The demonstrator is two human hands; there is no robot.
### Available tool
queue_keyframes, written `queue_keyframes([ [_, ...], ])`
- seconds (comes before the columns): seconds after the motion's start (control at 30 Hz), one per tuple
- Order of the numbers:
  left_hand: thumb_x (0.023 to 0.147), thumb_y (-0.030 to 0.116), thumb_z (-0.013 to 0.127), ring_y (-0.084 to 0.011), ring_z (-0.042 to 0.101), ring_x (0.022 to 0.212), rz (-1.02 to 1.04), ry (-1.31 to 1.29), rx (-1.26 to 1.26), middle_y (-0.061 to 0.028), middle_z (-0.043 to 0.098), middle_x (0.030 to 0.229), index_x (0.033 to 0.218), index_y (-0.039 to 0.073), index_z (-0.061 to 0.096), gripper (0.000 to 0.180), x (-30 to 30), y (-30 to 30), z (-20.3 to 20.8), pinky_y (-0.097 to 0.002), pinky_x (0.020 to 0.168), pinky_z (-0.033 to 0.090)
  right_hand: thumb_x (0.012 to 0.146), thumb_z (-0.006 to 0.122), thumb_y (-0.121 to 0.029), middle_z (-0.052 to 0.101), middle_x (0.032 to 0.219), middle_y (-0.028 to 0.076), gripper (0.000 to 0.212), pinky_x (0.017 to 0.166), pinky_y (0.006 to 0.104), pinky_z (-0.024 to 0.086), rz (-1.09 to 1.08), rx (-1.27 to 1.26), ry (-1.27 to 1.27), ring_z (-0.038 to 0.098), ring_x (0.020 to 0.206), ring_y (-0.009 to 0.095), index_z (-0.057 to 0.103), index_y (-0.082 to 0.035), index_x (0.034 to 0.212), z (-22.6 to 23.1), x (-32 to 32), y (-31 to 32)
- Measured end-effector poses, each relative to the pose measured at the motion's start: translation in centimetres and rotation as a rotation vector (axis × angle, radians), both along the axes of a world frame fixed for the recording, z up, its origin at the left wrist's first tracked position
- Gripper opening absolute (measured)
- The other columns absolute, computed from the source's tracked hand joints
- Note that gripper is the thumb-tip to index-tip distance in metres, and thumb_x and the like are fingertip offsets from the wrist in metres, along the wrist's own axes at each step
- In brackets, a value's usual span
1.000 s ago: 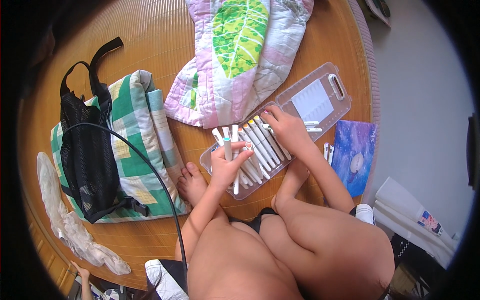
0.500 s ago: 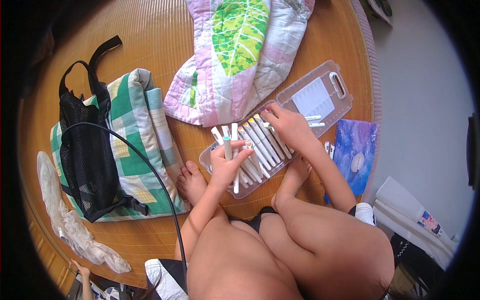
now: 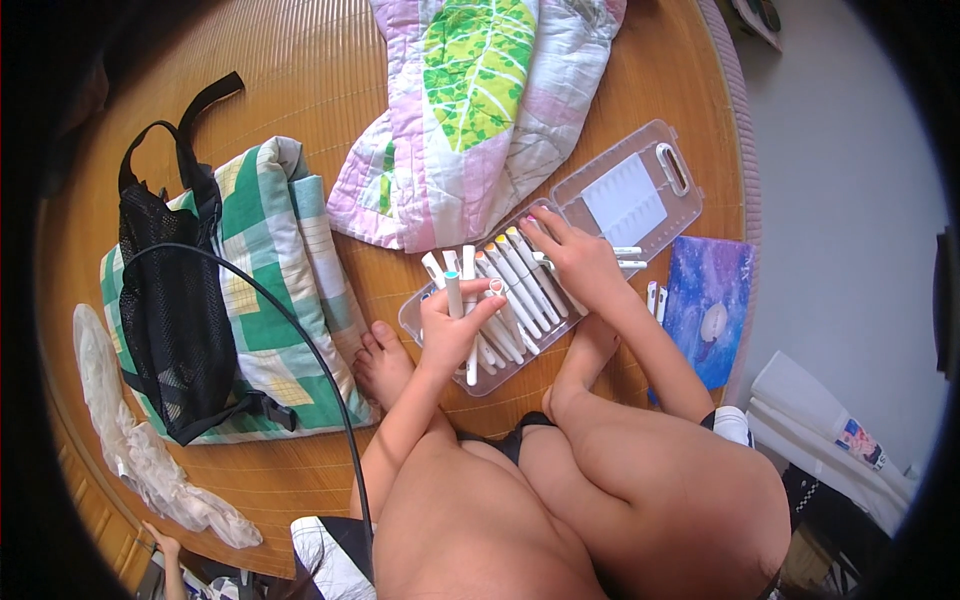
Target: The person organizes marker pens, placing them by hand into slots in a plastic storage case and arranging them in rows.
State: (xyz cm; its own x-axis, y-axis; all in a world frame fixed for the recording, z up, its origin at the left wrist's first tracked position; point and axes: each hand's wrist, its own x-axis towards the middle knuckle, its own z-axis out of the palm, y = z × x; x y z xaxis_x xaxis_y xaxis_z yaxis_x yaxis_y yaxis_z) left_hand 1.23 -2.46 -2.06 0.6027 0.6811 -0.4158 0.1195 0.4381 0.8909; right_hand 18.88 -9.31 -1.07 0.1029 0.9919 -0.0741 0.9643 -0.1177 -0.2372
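left grip (image 3: 448, 332): teal-ended marker (image 3: 454, 294) | right grip (image 3: 585, 264): over case (image 3: 497, 381), hold unclear

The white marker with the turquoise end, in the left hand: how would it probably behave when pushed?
The marker is probably stiff: its barrel looks straight in the left hand. It seems light, being slim. It might slide or roll, as its surface looks smooth, though its cross-section is too small to judge.

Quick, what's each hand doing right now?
Left hand: holding a teal-ended white marker.
Right hand: at the boxed markers; grip cannot be told.
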Motion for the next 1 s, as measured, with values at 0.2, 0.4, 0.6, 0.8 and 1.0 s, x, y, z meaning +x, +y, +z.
queue_keyframes([
  [0.2, 0.065, 0.005, 0.063, -0.0071, 0.051, 0.064, 0.004, -0.01, 0.013, -0.0032, 0.056, 0.074, 0.08, -0.002, 0.058, 0.017, 0.0, 0.1, 0.2, -0.0175, 0.057, 0.041, 0.066, 0.046, -0.005, 0.048, 0.106, 0.005, 0.034, 0.055, 0.0287, 0.046, 0.019, 0.128, 0.139, 0.056, 0.073, 0.021, 0.051, -0.014, 0.099, 0.2, 0.4, -0.7],
  [0.4, 0.065, 0.005, 0.063, -0.0073, 0.051, 0.064, -0.01, -0.001, 0.015, -0.0034, 0.056, 0.073, 0.08, -0.002, 0.058, 0.017, 0.0, 0.2, 0.4, -0.0179, 0.059, 0.041, 0.064, 0.049, -0.004, 0.051, 0.088, 0.005, 0.018, 0.051, 0.0298, 0.045, 0.039, 0.064, 0.204, 0.055, 0.065, 0.021, 0.053, -0.008, 0.081, 1.2, -0.2, -3.1],
  [0.6, 0.065, 0.005, 0.063, -0.0077, 0.051, 0.064, -0.006, -0.013, 0.018, -0.0032, 0.057, 0.073, 0.08, -0.002, 0.058, 0.017, 0.0, 0.2, 0.4, -0.0183, 0.059, 0.041, 0.062, 0.047, 0.0, 0.048, 0.077, 0.006, 0.012, 0.049, 0.0321, 0.043, 0.025, -0.017, 0.312, 0.053, 0.063, 0.024, 0.048, -0.005, 0.073, 1.1, 0.2, -4.4],
  [0.8, 0.065, 0.008, 0.065, -0.0078, 0.052, 0.067, -0.01, -0.003, -0.024, -0.0042, 0.059, 0.075, 0.081, 0.0, 0.06, 0.019, -0.2, 0.2, 0.2, -0.0198, 0.062, 0.04, 0.059, 0.054, -0.002, 0.048, 0.078, 0.008, 0.019, 0.053, 0.0348, 0.043, -0.03, -0.075, 0.403, 0.052, 0.065, 0.028, 0.048, -0.005, 0.077, 1.0, 0.4, -4.5],
  [1.0, 0.065, 0.006, 0.064, -0.0079, 0.052, 0.066, -0.014, -0.007, 0.006, -0.0039, 0.058, 0.074, 0.08, -0.001, 0.059, 0.018, -0.1, 0.1, -0.1, -0.0188, 0.06, 0.041, 0.067, 0.056, -0.009, 0.048, 0.079, 0.011, 0.02, 0.055, 0.0374, 0.042, -0.319, -0.041, 0.378, 0.051, 0.066, 0.031, 0.047, -0.005, 0.084, 1.0, -1.8, -4.2],
])
